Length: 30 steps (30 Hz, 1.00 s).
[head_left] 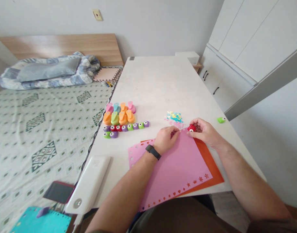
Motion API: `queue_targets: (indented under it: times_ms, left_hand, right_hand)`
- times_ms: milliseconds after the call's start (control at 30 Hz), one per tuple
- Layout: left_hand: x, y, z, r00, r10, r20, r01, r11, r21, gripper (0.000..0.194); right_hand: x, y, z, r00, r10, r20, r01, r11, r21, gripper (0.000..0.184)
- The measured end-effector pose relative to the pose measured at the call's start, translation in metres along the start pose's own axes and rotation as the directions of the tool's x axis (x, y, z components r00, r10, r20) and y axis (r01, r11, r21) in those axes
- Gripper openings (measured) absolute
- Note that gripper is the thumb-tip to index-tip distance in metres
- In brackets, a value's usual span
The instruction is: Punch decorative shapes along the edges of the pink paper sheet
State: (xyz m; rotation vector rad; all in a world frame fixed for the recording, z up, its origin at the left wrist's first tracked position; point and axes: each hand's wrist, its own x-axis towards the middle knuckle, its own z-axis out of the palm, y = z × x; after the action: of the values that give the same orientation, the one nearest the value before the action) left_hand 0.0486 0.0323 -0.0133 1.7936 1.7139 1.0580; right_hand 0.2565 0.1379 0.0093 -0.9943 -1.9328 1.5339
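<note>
A sheet of pink paper [177, 165] with shapes punched along its edges lies over an orange sheet [210, 161]. My left hand [165, 137], a dark watch on its wrist, rests on the pink paper with its fingers closed at the far edge. At the far right corner of that paper, my right hand [203, 131] grips a small red craft punch [191, 127] between thumb and fingers. Whether the paper's corner is inside the punch I cannot tell. Just beyond the hands lies a pile of yellow, blue and pink paper cutouts [175, 118].
Large lever punches [115, 118] and rows of small punches [124, 128] stand left on the white table [153, 81]. One green punch [221, 120] sits near the right edge. A white device [90, 184] lies front left. Beside the table is a bed [61, 129] holding a phone [59, 191].
</note>
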Motion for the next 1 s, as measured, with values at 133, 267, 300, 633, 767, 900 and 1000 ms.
queue_targets:
  times_ms: [133,267,300,633,767,900,1000]
  left_hand:
    - [0.0,0.0,0.0,1.0,-0.005,0.004,0.005,1.0,-0.007,0.018]
    - [0.0,0.0,0.001,1.0,-0.011,-0.006,0.011,1.0,-0.011,0.017]
    - [0.0,0.0,0.001,1.0,-0.011,-0.008,0.011,1.0,-0.013,0.016]
    - [0.001,-0.002,0.002,1.0,-0.023,-0.018,0.022,0.999,-0.026,0.016]
    - [0.001,-0.002,0.002,0.999,-0.03,-0.021,0.029,0.999,-0.042,0.016]
    - [0.001,-0.001,0.001,0.999,-0.029,-0.02,0.028,0.999,-0.042,0.016]
    - [0.0,-0.001,0.001,0.999,-0.025,-0.024,0.024,0.999,-0.032,0.016]
  right_hand:
    - [0.0,0.001,0.005,1.0,0.007,0.006,-0.007,1.0,0.025,0.049]
    - [0.001,0.004,0.007,0.999,0.026,0.019,-0.027,0.998,0.061,0.047]
    - [0.001,0.005,0.007,0.999,0.034,0.025,-0.036,0.997,0.07,0.047]
    - [-0.002,-0.005,0.009,0.992,0.118,0.042,-0.123,0.979,0.161,0.047]
    - [-0.004,-0.011,0.007,0.985,0.164,0.061,-0.173,0.967,0.189,0.048]
    - [-0.004,-0.011,0.005,0.979,0.179,0.096,-0.196,0.958,0.209,0.046]
    - [-0.003,-0.01,0.005,0.978,0.181,0.106,-0.2,0.954,0.221,0.043]
